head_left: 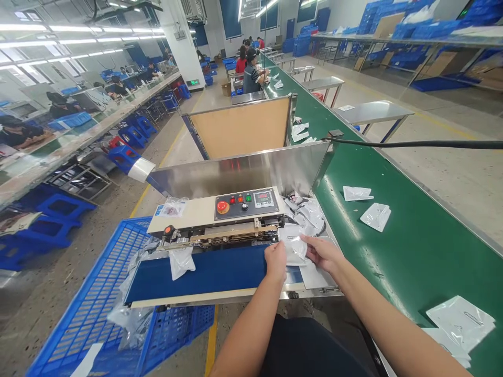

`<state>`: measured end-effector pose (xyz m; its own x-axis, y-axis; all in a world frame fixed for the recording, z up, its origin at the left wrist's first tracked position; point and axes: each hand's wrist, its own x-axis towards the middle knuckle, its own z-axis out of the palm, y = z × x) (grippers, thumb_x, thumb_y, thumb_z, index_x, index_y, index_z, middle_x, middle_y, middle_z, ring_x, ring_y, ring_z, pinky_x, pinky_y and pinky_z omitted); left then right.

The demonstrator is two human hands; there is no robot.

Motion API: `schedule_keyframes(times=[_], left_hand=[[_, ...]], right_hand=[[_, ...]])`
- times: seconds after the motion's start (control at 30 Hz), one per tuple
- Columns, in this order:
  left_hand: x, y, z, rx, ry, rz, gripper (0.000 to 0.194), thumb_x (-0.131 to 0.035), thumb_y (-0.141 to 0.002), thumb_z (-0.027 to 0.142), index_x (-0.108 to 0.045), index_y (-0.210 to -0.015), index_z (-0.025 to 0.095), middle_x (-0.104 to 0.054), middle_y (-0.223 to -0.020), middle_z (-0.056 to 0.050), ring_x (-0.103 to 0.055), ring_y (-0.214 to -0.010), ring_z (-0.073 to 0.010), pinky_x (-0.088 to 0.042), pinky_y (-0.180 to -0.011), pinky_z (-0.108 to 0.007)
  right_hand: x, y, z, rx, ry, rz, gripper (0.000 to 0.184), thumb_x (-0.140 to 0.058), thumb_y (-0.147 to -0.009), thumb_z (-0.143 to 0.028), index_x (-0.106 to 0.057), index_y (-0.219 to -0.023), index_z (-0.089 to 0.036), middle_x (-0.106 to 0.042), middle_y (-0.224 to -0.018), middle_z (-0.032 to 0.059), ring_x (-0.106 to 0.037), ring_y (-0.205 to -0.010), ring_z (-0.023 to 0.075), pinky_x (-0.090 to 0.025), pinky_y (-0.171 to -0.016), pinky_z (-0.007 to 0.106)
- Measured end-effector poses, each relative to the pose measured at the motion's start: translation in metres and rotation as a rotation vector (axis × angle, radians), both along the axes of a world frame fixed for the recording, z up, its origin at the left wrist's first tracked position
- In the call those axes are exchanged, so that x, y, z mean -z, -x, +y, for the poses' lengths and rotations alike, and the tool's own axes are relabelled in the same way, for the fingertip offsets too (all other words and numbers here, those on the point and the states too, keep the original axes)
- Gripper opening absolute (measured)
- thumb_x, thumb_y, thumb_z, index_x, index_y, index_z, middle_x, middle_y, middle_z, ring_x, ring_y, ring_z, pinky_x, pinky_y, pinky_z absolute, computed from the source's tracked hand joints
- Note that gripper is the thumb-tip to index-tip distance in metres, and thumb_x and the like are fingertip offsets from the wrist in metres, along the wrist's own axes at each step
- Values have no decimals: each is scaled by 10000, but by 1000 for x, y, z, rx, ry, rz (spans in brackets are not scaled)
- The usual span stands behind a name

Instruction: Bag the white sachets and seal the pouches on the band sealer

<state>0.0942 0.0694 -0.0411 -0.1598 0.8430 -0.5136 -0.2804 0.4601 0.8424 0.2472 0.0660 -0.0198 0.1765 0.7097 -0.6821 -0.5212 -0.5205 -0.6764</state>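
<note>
Left hand (275, 262) and right hand (322, 253) pinched a clear plastic pouch (294, 247) at the blue feed belt (196, 275) of the band sealer (243, 209); open belt ran left toward a blue crate (98, 309), green conveyor (396, 256) right.

Pouch (293, 246) at centre frame is clear, glossy plastic. Guard plate (239, 175) above it is brushed stainless steel; belt (196, 275) at lower centre is matt blue cloth.
</note>
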Motion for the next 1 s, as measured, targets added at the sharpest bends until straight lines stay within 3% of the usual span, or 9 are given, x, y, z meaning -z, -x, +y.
schedule_keyframes(times=[0.3, 0.4, 0.5, 0.57, 0.67, 0.77, 0.83, 0.93, 1.0], left_hand=[[3, 64, -4, -142, -57, 34, 553, -876, -653, 661, -742, -708, 128, -702, -681, -54, -619, -634, -177, -469, -633, -285], [3, 91, -1, -157, -65, 73, 586, -884, -650, 676, -769, -754, 111, -729, -704, -74, -655, -647, -196, -496, -639, -294], [-3, 120, -5, -176, -78, 171, 568, -851, -721, 642, -811, -900, 105, -797, -878, -128, -751, -831, -269, -576, -770, -356], [-10, 138, -16, -219, -140, 357, 516, -814, -803, 580, -820, -1054, 129, -816, -1086, -157, -767, -1050, -304, -583, -950, -402], [-20, 159, -39, -326, -314, 678, 529, -730, -927, 524, -750, -1333, 186, -764, -1332, -155, -712, -1266, -304, -522, -1123, -437], [-25, 168, -55, -359, -433, 684, 520, -660, -985, 515, -725, -1359, 158, -756, -1324, -158, -730, -1239, -307, -575, -1055, -441], [-26, 163, -62, -344, -434, 626, 475, -653, -989, 497, -742, -1299, 148, -772, -1239, -142, -771, -1112, -285, -617, -949, -413], [-26, 142, -68, -313, -410, 555, 422, -644, -985, 460, -741, -1258, 153, -774, -1160, -114, -785, -937, -230, -629, -837, -366], [-26, 124, -70, -311, -388, 521, 402, -628, -990, 446, -736, -1244, 154, -770, -1128, -104, -777, -883, -204, -622, -801, -343]], right_hand=[[-1, 60, 25, -187, 59, -152, 333, -1032, -690, -275, -748, -825, -164, -797, -766, 53, -726, -627, 127, -602, -554, 174], [-7, 71, 15, -268, 6, -175, 358, -1001, -740, -427, -771, -812, -162, -817, -852, 93, -739, -681, 138, -614, -595, 197], [-7, 56, -13, -319, -100, -246, 447, -924, -786, -586, -799, -820, -158, -817, -887, 113, -745, -736, 163, -618, -649, 234], [1, 23, -40, -297, -162, -344, 513, -870, -794, -665, -810, -838, -157, -796, -813, 99, -716, -693, 176, -592, -629, 259], [25, -60, -98, -121, -116, -665, 580, -751, -832, -729, -815, -888, -155, -765, -741, 88, -680, -661, 204, -574, -652, 312], [56, -156, -184, 188, 257, -1073, 535, -687, -852, -614, -818, -1063, -140, -810, -952, 155, -744, -900, 305, -593, -881, 423], [74, -203, -252, 275, 581, -1194, 584, -694, -834, -513, -778, -1247, -107, -788, -1176, 228, -736, -1095, 382, -549, -1026, 504], [99, -232, -337, 288, 877, -1148, 723, -716, -832, -528, -693, -1397, -77, -708, -1336, 312, -691, -1250, 440, -545, -1057, 526], [114, -229, -371, 342, 942, -1103, 801, -692, -847, -656, -683, -1371, -51, -713, -1250, 344, -725, -1165, 454, -603, -927, 525]])
